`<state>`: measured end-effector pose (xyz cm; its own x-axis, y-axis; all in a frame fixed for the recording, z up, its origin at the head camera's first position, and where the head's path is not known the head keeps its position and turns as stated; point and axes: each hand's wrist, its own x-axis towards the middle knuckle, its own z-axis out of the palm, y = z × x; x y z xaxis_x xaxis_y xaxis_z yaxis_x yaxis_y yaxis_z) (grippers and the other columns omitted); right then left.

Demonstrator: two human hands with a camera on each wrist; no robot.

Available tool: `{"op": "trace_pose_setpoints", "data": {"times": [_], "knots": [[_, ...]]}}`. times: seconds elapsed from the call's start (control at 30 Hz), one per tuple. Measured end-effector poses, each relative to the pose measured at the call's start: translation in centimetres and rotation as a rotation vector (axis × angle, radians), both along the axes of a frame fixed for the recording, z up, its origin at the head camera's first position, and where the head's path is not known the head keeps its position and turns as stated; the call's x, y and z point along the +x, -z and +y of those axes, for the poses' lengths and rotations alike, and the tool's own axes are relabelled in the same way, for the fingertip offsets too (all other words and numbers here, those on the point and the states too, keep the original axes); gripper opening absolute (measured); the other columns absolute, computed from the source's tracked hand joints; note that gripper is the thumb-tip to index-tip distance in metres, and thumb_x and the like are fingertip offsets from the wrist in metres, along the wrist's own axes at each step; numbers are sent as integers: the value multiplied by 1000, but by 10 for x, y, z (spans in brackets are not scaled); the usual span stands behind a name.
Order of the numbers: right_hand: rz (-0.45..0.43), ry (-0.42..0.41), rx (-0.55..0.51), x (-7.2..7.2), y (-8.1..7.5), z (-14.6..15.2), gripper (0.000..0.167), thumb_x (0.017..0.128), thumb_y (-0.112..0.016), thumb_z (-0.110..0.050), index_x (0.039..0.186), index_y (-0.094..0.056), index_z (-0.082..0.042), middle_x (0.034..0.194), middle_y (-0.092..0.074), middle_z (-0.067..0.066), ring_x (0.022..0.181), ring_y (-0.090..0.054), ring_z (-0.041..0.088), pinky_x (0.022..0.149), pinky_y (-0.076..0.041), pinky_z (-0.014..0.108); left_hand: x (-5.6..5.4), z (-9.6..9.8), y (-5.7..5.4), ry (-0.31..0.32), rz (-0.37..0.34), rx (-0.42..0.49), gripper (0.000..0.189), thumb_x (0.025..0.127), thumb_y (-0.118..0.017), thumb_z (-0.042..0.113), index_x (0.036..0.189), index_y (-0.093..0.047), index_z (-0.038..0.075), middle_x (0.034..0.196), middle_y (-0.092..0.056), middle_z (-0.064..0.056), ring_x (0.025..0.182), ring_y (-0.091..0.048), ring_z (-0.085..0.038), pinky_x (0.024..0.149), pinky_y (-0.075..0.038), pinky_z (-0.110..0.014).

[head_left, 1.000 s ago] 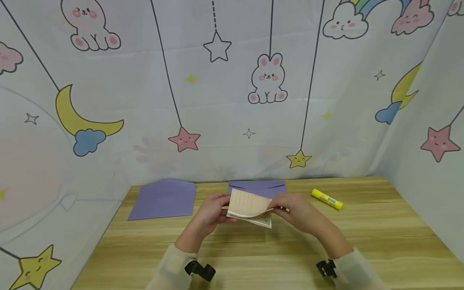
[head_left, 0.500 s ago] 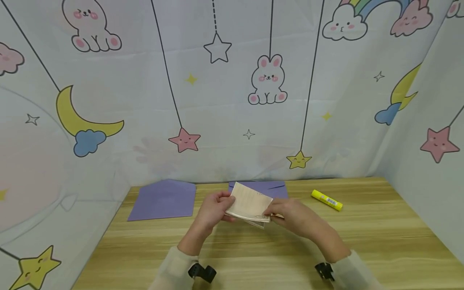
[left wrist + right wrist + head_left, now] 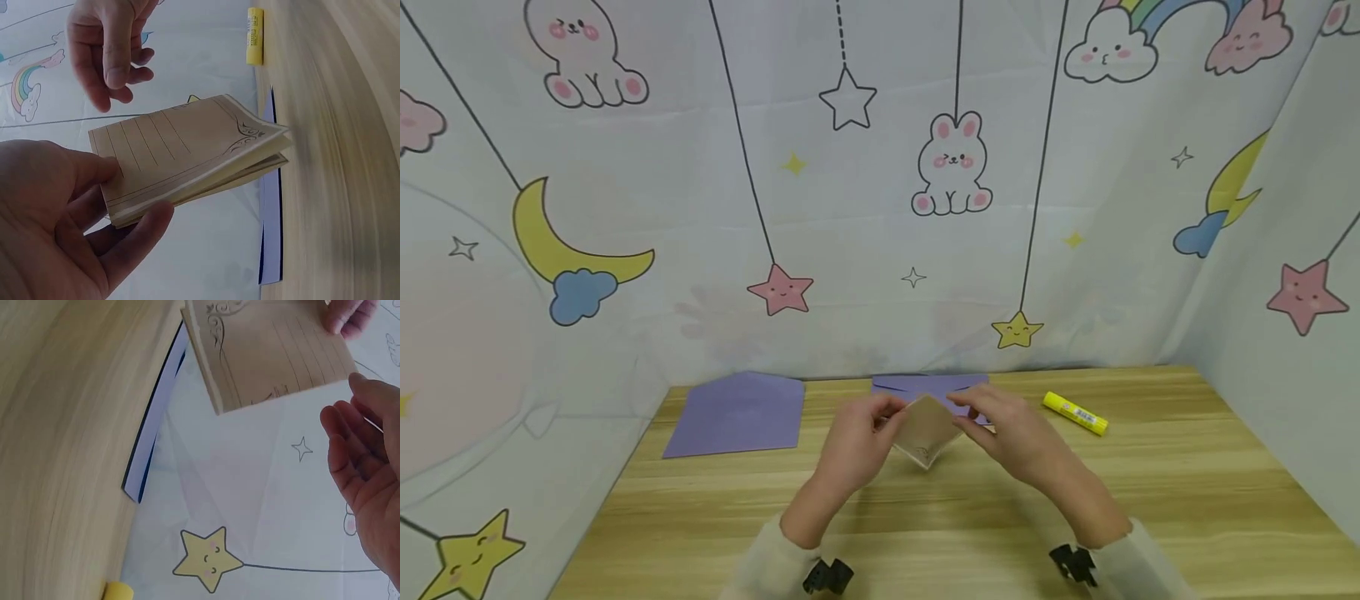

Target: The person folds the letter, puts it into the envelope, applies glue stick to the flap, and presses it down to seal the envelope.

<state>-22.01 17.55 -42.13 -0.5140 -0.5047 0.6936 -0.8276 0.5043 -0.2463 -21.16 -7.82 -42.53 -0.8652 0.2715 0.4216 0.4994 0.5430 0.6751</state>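
My left hand [image 3: 863, 442] pinches a thin stack of tan lined note cards [image 3: 169, 144], thumb on the top face and fingers beneath. Dark scrollwork decorates one corner, and at that end the layers fan slightly apart. Held above the table, the stack tilts with one corner pointing down toward me. My right hand [image 3: 1011, 437] hovers just beside the stack's right edge, fingers loosely bent around nothing. In the left wrist view a gap separates it from the cards; in the right wrist view its thumb tip overlaps a card corner.
Behind the hands lies a purple envelope [image 3: 925, 384], its flap folded down. Another purple envelope [image 3: 737, 417], flap up, is at the left of the wooden table [image 3: 925, 542]. A yellow glue stick [image 3: 1075, 414] lies at the right. A printed cloth [image 3: 865, 208] hangs behind.
The stack has turned so a corner points down, and my left hand has moved slightly right with it. My right hand, earlier holding the cards' right edge, has let go.
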Motion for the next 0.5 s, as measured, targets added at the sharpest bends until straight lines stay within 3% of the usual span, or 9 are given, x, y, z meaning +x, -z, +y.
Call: {"op": "trace_pose_setpoints", "data": {"times": [0.1, 0.27, 0.5], "knots": [[20, -16, -31, 0, 1, -4, 36, 85, -86, 6, 118, -76, -3, 103, -75, 3, 80, -66, 9, 62, -55, 21, 5, 6, 0, -7, 105, -101, 9, 103, -72, 12, 109, -78, 12, 101, -79, -2, 86, -75, -15, 73, -61, -30], [33, -31, -55, 0, 2, -8, 26, 85, -83, 9, 107, -77, -4, 100, -76, 3, 79, -66, 11, 64, -54, 19, 9, 11, 2, -15, 254, -188, 7, 99, -76, 9, 105, -79, 11, 97, -79, -3, 78, -75, -17, 68, -61, -32], [12, -50, -63, 2, 5, -10, 20, 89, -80, 9, 102, -76, -6, 96, -75, 0, 78, -65, 8, 65, -54, 17, 11, 15, 2, -45, 325, -219, 7, 97, -79, 11, 103, -80, 13, 93, -79, 0, 71, -73, -16, 61, -58, -31]]}}
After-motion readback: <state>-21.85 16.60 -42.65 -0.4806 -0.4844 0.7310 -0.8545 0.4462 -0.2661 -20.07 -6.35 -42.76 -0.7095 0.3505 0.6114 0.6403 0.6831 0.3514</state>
